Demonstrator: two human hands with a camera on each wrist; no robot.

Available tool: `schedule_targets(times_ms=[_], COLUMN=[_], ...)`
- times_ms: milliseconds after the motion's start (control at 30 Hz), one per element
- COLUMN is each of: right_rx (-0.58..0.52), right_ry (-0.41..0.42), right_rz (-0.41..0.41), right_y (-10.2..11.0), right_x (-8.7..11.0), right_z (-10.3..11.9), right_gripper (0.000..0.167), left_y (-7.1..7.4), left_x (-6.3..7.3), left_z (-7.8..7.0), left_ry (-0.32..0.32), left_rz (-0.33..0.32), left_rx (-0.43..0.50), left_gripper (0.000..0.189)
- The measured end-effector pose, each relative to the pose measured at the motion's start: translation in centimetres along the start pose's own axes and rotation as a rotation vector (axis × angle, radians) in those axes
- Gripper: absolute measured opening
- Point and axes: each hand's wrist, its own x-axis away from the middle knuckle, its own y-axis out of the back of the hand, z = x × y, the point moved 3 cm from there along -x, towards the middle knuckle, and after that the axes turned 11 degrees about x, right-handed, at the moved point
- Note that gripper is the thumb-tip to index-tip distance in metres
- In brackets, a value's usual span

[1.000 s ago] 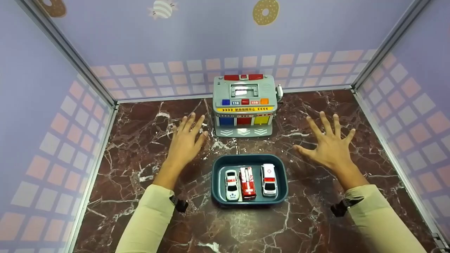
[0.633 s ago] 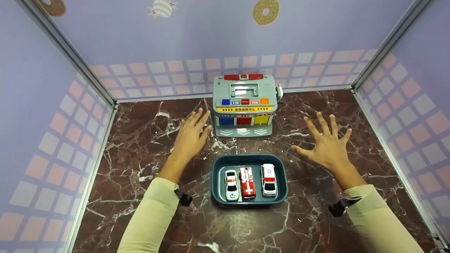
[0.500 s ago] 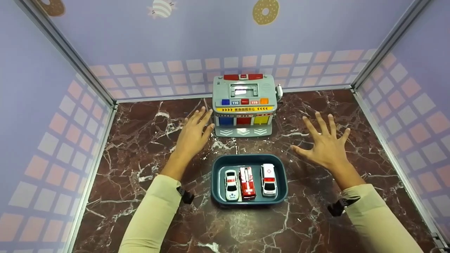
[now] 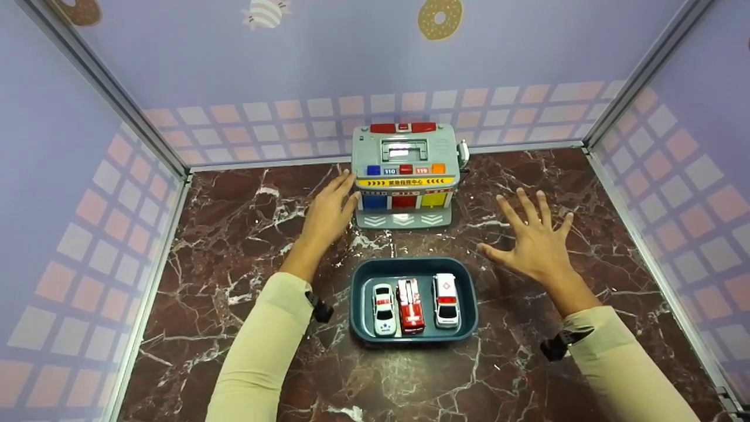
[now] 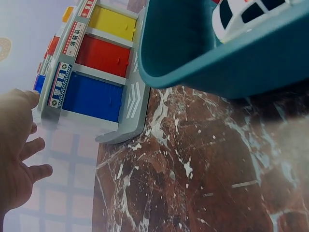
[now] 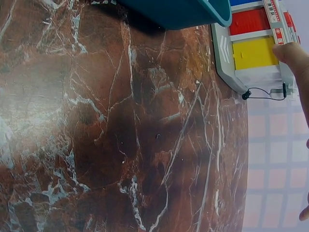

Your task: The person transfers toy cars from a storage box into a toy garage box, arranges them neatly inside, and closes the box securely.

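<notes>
In the head view, the grey plastic toy emergency station [image 4: 404, 183] with blue, red and yellow doors stands upright against the back wall [image 4: 281, 76] on the reddish-brown marbled tabletop [image 4: 234, 264], just behind the dark teal rounded plastic tray [image 4: 415, 268]. The left hand [image 4: 328, 212] grips nothing, its relaxed fingers at the station's left side, whether touching or just short I cannot tell; the right hand [image 4: 534, 246], fingers spread, is likewise unburdened and apart from station and tray. A push from the left hand alone could slide or twist the station, since nothing braces its right side. If it were dragged forward, its ramp could bump the tray and jostle the white toy police car [image 4: 384, 310], red toy fire engine [image 4: 411, 306] and white-and-red toy ambulance [image 4: 446, 300] inside. In the left wrist view, a fingertip overlaps the corner by the translucent blue button [image 5: 39, 83], so a careless squeeze might press it. In the right wrist view, a thin black cord [image 6: 265, 97] loops from the station's side; fingers closing in there could snag it and tug the station askew.
</notes>
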Motion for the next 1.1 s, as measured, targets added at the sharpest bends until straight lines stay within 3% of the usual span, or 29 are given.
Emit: schedule_targets(times_ms=[433, 833, 1100], right_rx=[0.004, -0.018, -0.056], right_ry=[0.018, 0.058, 0.1], right_rz=[-0.021, -0.05, -0.115], right_y=[-0.2, 0.1, 0.3], right_x=[-0.1, -0.9, -1.6], right_z=[0.5, 1.5, 2.2], right_gripper=[0.109, 0.103, 0.097], left_y=[-0.6, -0.9, -1.0], left_x=[-3.0, -4.1, -4.6], left_z=[-0.2, -0.6, -0.7], left_ry=[0.007, 0.059, 0.04], left_rz=[-0.047, -0.081, -0.099], left_rx=[0.049, 0.027, 0.0], left_gripper=[0.049, 0.042, 0.037])
